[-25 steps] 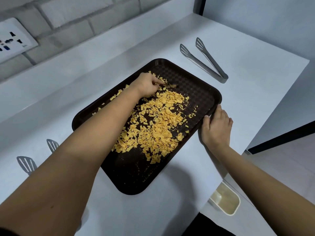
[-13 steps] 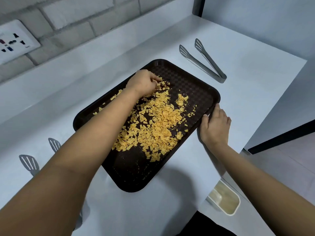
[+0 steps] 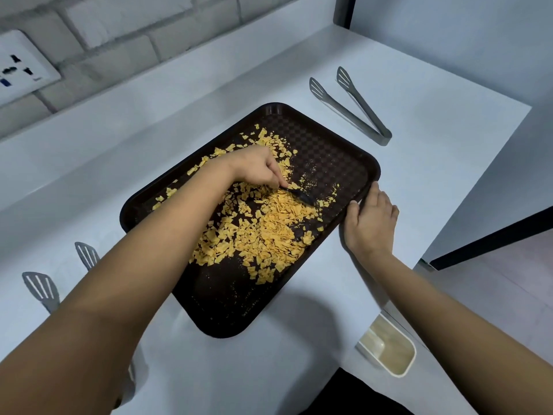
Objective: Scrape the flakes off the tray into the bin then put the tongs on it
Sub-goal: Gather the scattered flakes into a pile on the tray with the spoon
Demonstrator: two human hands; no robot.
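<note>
A dark brown tray (image 3: 329,151) lies slantwise on the white counter, strewn with yellow flakes (image 3: 269,232) heaped toward its right long edge. My left hand (image 3: 257,169) is over the tray's middle, shut on a small dark utensil (image 3: 299,196) whose tip rests in the flakes. My right hand (image 3: 371,220) grips the tray's right rim with the thumb on the edge. One pair of metal tongs (image 3: 350,106) lies on the counter beyond the tray's far corner. A cream bin (image 3: 389,351) sits below the counter edge at lower right.
A second pair of metal tongs (image 3: 42,289) lies at the left, partly hidden by my left forearm. A brick wall with a power socket (image 3: 21,67) runs along the back. The counter (image 3: 449,121) ends at the right, with floor below.
My left hand has swept from the tray's far part toward the near right, dragging flakes with the utensil. The far right corner of the tray is barer now. My right hand stays on the rim.
</note>
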